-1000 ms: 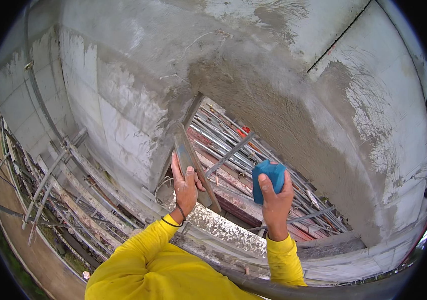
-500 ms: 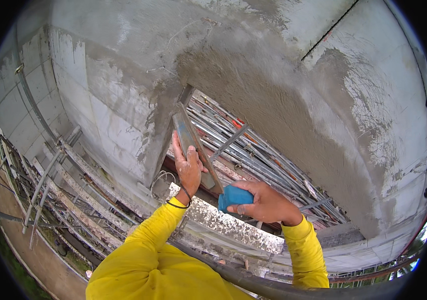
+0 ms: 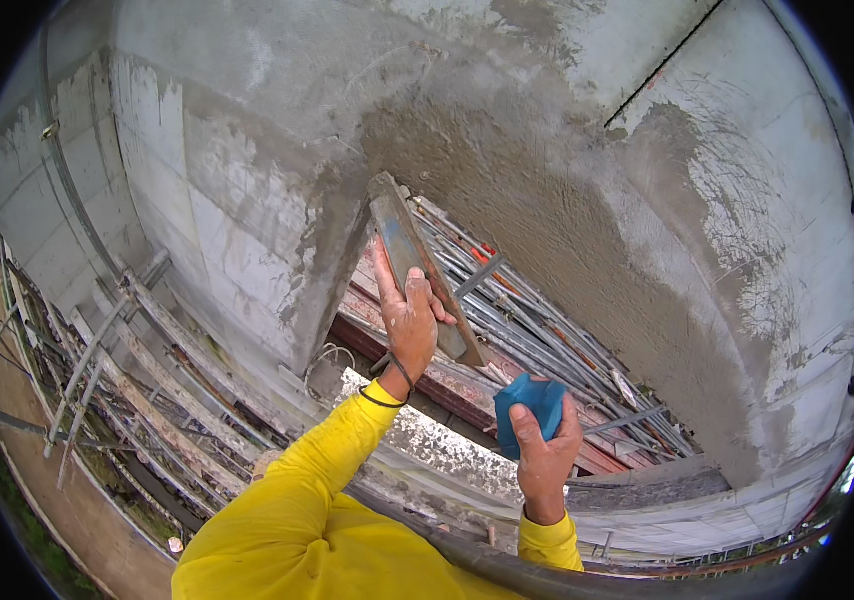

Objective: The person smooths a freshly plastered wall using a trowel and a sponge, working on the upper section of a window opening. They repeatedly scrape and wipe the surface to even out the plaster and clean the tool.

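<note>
My left hand (image 3: 411,325) is closed around a long, narrow, worn board (image 3: 409,255), grey with a bluish patch and a brown edge. The board slants down to the right, its top end against the upper left corner of an opening in the wall. Below and right of its lower end, my right hand (image 3: 545,455) grips a blue angular block (image 3: 530,408), with the thumb on the near side. A gap separates the block from the board. Damp, rough mortar (image 3: 517,190) covers the wall along the opening's upper edge.
Through the opening show many stacked metal pipes (image 3: 547,345). A mortar-splashed pale ledge (image 3: 447,432) runs below it. At lower left stand scaffold tubes (image 3: 87,370); a dark rail (image 3: 447,545) crosses close to my body. Grey wall panels (image 3: 237,190) surround the opening.
My left hand and the board have moved up and right. My right hand has shifted right and down and turned, taking the blue block away from the board's lower end.
</note>
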`<state>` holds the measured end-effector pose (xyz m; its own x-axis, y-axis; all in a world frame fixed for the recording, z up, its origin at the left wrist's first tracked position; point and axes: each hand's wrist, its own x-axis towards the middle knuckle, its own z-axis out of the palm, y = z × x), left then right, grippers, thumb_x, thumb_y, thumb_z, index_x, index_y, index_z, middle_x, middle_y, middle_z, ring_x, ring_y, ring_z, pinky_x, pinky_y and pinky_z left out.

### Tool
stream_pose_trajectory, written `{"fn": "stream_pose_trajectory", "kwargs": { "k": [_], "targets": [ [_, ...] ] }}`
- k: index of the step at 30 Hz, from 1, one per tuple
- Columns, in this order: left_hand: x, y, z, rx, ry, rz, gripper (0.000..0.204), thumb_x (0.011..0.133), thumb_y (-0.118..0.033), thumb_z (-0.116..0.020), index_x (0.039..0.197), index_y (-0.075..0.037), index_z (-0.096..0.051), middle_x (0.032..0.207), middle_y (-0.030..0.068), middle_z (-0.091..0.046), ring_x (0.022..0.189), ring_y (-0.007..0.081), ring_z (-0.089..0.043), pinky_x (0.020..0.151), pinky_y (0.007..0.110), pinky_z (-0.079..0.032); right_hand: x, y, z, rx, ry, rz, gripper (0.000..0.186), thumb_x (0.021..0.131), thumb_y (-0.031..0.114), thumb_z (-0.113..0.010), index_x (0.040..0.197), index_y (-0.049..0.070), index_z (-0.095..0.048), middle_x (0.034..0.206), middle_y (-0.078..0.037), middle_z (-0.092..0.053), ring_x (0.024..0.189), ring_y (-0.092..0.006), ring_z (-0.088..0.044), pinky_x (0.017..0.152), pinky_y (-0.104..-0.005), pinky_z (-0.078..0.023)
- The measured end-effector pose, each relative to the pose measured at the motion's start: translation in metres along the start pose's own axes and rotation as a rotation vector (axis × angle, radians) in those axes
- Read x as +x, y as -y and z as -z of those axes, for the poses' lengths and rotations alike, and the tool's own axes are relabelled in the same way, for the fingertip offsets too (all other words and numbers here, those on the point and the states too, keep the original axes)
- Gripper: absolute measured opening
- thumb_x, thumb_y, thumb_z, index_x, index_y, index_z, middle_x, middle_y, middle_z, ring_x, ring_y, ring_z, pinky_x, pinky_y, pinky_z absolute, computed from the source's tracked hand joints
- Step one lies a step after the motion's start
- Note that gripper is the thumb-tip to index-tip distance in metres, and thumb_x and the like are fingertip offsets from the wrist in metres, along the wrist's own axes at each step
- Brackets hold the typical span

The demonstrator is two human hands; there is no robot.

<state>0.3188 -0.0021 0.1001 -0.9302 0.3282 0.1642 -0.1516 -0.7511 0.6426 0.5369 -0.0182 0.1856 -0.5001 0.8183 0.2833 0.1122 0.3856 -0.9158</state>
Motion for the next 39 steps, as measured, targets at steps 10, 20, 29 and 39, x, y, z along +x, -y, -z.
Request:
{"fn": "stream_pose_trajectory", "kwargs": {
  "k": [10, 20, 29, 39],
  "targets": [
    [-0.001, 0.032, -0.104, 0.199, -0.091, -0.139, 0.075, 0.109, -0.009, -0.040, 0.168, -0.014, 0.007, 0.168, 0.0325, -0.016, 0.143, 0.0402, -0.044, 0.083, 0.035, -0.066, -0.066, -0.018, 0.007, 0.337, -0.009, -0.205, 0.055, 0.086, 0.024, -0.087, 0.127, -0.001, -0.059, 0.097, -0.012, -0.071, 0.078, -0.0202, -0.071, 0.070, -0.0347, -0.060],
    [0.050, -0.006, -0.076, 0.043, -0.186, -0.053, 0.081, 0.109, -0.011, -0.045, 0.168, -0.021, 0.010, 0.165, 0.0290, -0.022, 0.089, 0.0248, -0.068, 0.062, 0.031, -0.066, -0.066, -0.032, 0.000, 0.295, 0.021, -0.182, 0.057, 0.084, 0.024, -0.085, 0.125, -0.002, -0.055, 0.092, -0.019, -0.069, 0.068, -0.0282, -0.070, 0.060, -0.0412, -0.060],
    [0.049, -0.018, -0.079, 0.115, -0.159, -0.045, 0.079, 0.109, -0.009, -0.043, 0.167, -0.012, 0.009, 0.168, 0.0323, -0.014, 0.109, 0.0295, -0.050, 0.087, 0.037, -0.053, -0.079, -0.039, 0.011, 0.237, -0.001, -0.163, 0.064, 0.080, 0.028, -0.086, 0.125, -0.002, -0.053, 0.092, -0.020, -0.068, 0.069, -0.0301, -0.071, 0.061, -0.0420, -0.061],
    [-0.029, 0.037, -0.138, 0.317, 0.055, -0.259, 0.081, 0.105, -0.001, -0.045, 0.164, 0.001, 0.010, 0.168, 0.0367, -0.012, 0.154, 0.0497, -0.024, 0.127, 0.049, -0.029, -0.075, -0.029, 0.009, 0.391, -0.100, -0.072, 0.058, 0.083, 0.019, -0.083, 0.127, -0.003, -0.052, 0.092, -0.022, -0.068, 0.069, -0.0315, -0.071, 0.062, -0.0431, -0.061]
  ]
}}
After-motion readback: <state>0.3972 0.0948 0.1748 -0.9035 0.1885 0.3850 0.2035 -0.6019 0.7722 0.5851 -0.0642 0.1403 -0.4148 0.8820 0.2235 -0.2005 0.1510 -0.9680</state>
